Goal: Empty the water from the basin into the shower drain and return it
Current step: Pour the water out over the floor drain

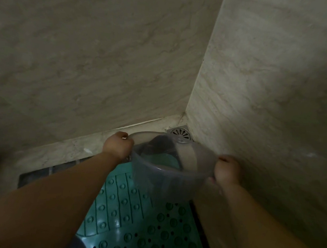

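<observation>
I hold a clear plastic basin (164,177) in both hands, in front of me in the shower corner. My left hand (117,146) grips its left rim and my right hand (228,170) grips its right rim. The basin is tipped away from me, its far rim lying just in front of the round metal drain (180,133) set in the floor corner. Through the clear wall I cannot tell how much water is in it.
Marble-tiled walls meet at the corner right behind the drain. A teal studded anti-slip mat (145,231) with holes covers the floor beneath my arms. A pale raised ledge (86,145) runs along the left wall's foot.
</observation>
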The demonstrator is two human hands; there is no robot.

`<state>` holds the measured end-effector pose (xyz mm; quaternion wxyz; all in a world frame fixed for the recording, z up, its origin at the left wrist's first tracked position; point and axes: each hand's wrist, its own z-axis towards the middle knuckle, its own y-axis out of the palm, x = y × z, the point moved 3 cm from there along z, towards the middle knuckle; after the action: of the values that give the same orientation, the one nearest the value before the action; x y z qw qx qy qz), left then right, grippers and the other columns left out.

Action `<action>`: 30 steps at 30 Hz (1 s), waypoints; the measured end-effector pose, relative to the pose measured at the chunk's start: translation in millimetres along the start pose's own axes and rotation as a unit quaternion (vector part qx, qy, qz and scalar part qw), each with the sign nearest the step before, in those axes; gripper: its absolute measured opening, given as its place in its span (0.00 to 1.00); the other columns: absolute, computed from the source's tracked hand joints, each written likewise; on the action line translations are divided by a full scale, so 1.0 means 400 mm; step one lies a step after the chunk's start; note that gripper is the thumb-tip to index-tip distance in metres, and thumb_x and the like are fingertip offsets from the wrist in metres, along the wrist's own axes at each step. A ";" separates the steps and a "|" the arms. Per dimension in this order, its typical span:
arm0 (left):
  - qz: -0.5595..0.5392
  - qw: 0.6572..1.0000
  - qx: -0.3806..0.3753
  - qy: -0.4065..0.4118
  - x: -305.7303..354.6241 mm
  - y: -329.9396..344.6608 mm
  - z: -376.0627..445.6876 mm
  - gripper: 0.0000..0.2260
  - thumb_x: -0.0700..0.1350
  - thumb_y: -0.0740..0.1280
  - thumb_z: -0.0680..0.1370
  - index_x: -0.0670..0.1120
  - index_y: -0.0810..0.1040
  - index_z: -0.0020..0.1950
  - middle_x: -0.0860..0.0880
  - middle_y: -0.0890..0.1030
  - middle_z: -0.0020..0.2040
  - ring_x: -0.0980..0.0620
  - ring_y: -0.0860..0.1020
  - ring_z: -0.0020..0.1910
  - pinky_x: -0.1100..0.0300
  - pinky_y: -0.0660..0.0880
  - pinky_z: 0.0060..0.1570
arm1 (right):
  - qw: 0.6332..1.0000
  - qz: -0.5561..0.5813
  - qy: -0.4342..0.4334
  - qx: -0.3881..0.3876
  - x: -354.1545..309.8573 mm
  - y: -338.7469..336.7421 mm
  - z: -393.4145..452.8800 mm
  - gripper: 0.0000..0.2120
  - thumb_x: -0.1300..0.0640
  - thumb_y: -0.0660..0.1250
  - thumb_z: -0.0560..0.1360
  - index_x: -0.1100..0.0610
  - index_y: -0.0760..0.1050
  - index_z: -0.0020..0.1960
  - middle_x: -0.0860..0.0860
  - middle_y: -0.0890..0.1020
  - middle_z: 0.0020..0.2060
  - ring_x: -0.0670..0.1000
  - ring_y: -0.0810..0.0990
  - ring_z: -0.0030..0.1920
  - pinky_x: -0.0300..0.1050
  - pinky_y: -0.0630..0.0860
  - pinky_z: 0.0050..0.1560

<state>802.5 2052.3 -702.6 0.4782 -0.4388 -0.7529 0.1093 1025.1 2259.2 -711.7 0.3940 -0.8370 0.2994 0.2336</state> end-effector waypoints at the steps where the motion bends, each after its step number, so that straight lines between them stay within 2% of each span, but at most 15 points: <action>1: -0.007 1.000 0.001 -0.004 0.001 -0.002 -0.003 0.19 0.44 0.62 0.79 0.43 0.74 0.70 0.40 0.80 0.63 0.46 0.78 0.47 0.62 0.74 0.39 | 1.000 0.004 -0.001 -0.003 -0.001 -0.001 0.001 0.12 0.65 0.57 0.79 0.63 0.77 0.58 0.60 0.80 0.44 0.53 0.76 0.32 0.57 0.82 0.47; 4: -0.027 0.999 -0.003 -0.018 0.003 -0.002 -0.005 0.19 0.45 0.63 0.78 0.44 0.75 0.69 0.38 0.80 0.63 0.40 0.79 0.59 0.55 0.76 0.58 | 1.000 0.002 -0.012 -0.009 -0.003 -0.002 0.002 0.13 0.64 0.58 0.78 0.64 0.75 0.61 0.64 0.81 0.53 0.57 0.79 0.39 0.53 0.82 0.43; 6: -0.046 0.999 -0.009 -0.026 0.003 -0.002 -0.004 0.19 0.46 0.64 0.78 0.44 0.75 0.68 0.38 0.80 0.63 0.40 0.79 0.60 0.52 0.76 0.62 | 1.000 -0.010 -0.006 -0.002 -0.004 -0.002 -0.002 0.11 0.63 0.57 0.79 0.62 0.76 0.57 0.63 0.81 0.49 0.57 0.81 0.39 0.54 0.82 0.49; 8: -0.055 0.998 -0.016 -0.027 0.002 0.000 0.001 0.19 0.47 0.64 0.78 0.44 0.75 0.69 0.38 0.79 0.64 0.39 0.78 0.62 0.49 0.75 0.65 | 1.000 0.017 0.003 0.002 -0.003 0.002 -0.002 0.10 0.62 0.56 0.80 0.60 0.76 0.53 0.62 0.80 0.46 0.55 0.79 0.34 0.53 0.82 0.47; 10: -0.064 0.997 -0.024 -0.028 -0.001 0.002 0.006 0.20 0.47 0.64 0.78 0.43 0.74 0.69 0.37 0.79 0.64 0.38 0.77 0.63 0.47 0.74 0.66 | 0.999 0.038 0.004 0.003 0.000 0.003 0.002 0.11 0.61 0.56 0.81 0.60 0.76 0.53 0.62 0.79 0.43 0.53 0.76 0.31 0.51 0.81 0.43; 12: -0.065 0.997 -0.026 -0.029 -0.004 0.003 0.009 0.20 0.48 0.64 0.78 0.43 0.74 0.70 0.37 0.79 0.64 0.37 0.77 0.63 0.47 0.74 0.66 | 0.999 0.051 0.004 0.003 0.001 0.004 0.005 0.11 0.61 0.56 0.81 0.59 0.76 0.53 0.62 0.78 0.44 0.54 0.77 0.33 0.50 0.80 0.42; 15: -0.075 0.996 -0.030 -0.028 -0.006 0.007 0.014 0.21 0.49 0.64 0.78 0.44 0.73 0.70 0.36 0.79 0.64 0.36 0.77 0.62 0.45 0.74 0.65 | 0.998 0.063 0.003 -0.002 -0.002 0.006 0.003 0.12 0.59 0.55 0.81 0.58 0.76 0.55 0.62 0.79 0.46 0.56 0.78 0.35 0.55 0.82 0.48; 19: -0.104 0.994 -0.035 -0.028 -0.010 0.014 0.022 0.21 0.50 0.64 0.78 0.44 0.73 0.70 0.36 0.78 0.64 0.35 0.77 0.63 0.43 0.73 0.66 | 0.998 0.069 -0.001 -0.001 -0.001 0.005 -0.001 0.10 0.56 0.55 0.81 0.55 0.75 0.50 0.65 0.81 0.53 0.61 0.82 0.44 0.58 0.82 0.50; 23: -0.143 0.988 -0.039 -0.039 -0.017 0.020 0.031 0.21 0.49 0.65 0.77 0.43 0.73 0.68 0.34 0.77 0.63 0.34 0.77 0.62 0.40 0.74 0.65 | 0.998 0.063 -0.007 -0.008 -0.001 0.010 0.003 0.14 0.54 0.54 0.81 0.59 0.77 0.53 0.64 0.81 0.51 0.62 0.82 0.46 0.62 0.81 0.52; 26: -0.164 0.985 -0.039 -0.044 -0.018 0.018 0.031 0.20 0.49 0.66 0.76 0.43 0.74 0.66 0.33 0.79 0.60 0.34 0.80 0.57 0.39 0.76 0.61 | 0.999 0.047 -0.027 -0.002 0.000 0.013 0.010 0.12 0.55 0.54 0.80 0.56 0.74 0.44 0.66 0.81 0.49 0.65 0.81 0.50 0.67 0.77 0.56; 27: -0.170 0.984 -0.040 -0.044 -0.017 0.019 0.031 0.20 0.49 0.66 0.76 0.43 0.74 0.66 0.33 0.79 0.60 0.35 0.80 0.56 0.39 0.77 0.60 | 0.999 0.045 -0.029 -0.001 0.003 0.012 0.013 0.12 0.55 0.54 0.79 0.56 0.74 0.44 0.66 0.81 0.49 0.66 0.81 0.51 0.67 0.77 0.56; 30: -0.178 0.982 -0.049 -0.045 -0.018 0.024 0.034 0.21 0.50 0.65 0.76 0.43 0.73 0.67 0.32 0.77 0.62 0.34 0.79 0.59 0.39 0.75 0.63 | 0.998 0.050 -0.028 -0.003 0.007 0.013 0.018 0.14 0.53 0.54 0.79 0.59 0.76 0.47 0.68 0.81 0.49 0.67 0.81 0.52 0.67 0.77 0.56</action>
<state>797.8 2056.0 -719.5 0.4336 -0.3155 -0.8441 0.0052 1022.4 2261.7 -720.2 0.3876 -0.8152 0.3290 0.2774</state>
